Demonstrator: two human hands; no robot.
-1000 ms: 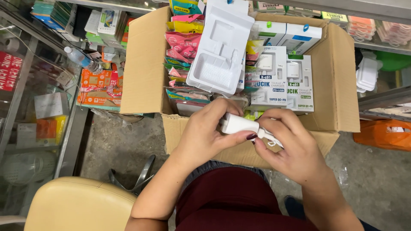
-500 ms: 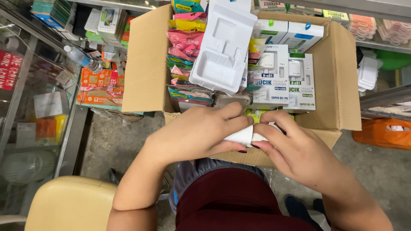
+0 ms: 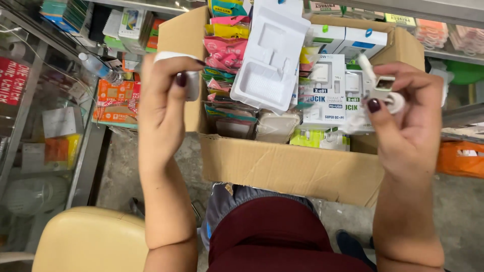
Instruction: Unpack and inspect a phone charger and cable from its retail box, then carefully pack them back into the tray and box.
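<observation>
Your left hand [image 3: 166, 100] is clamped on a white charger block [image 3: 189, 75], your right hand [image 3: 403, 116] pinches a white cable plug [image 3: 385, 90]. They're held well apart, level, either side of the cardboard box [image 3: 292, 161], plug lying right of the block.

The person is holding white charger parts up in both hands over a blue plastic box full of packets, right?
Not quite. The head view shows a brown cardboard box, not a blue plastic one. The rest holds: the left hand and the right hand each hold a white charger part up over it, and it is full of packets.
</observation>
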